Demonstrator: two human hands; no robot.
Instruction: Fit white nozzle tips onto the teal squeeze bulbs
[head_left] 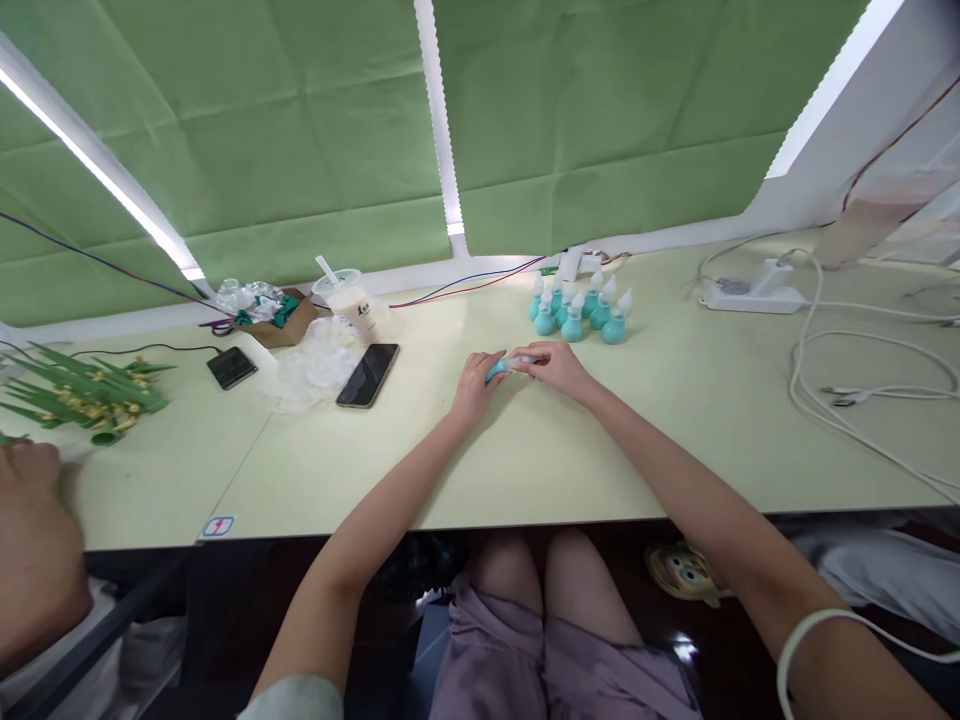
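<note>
My left hand [475, 384] is closed around the teal bulb of a small bulb syringe [496, 371], just above the pale tabletop. At its other end, my right hand [553, 366] pinches the clear tip with thumb and fingers. Most of the bulb is hidden by my left hand. Beyond my right hand stand several teal bulb syringes [571, 326], upright in a cluster, each with a translucent pointed tip.
To the left lie a phone [368, 375], a clear plastic bag [319, 360], a drink cup [352, 303] and a cardboard box [289, 322]. A power strip [754, 296] and white cables [814, 390] are at right. A co-worker's hand [34, 500] rests near green stems [90, 385].
</note>
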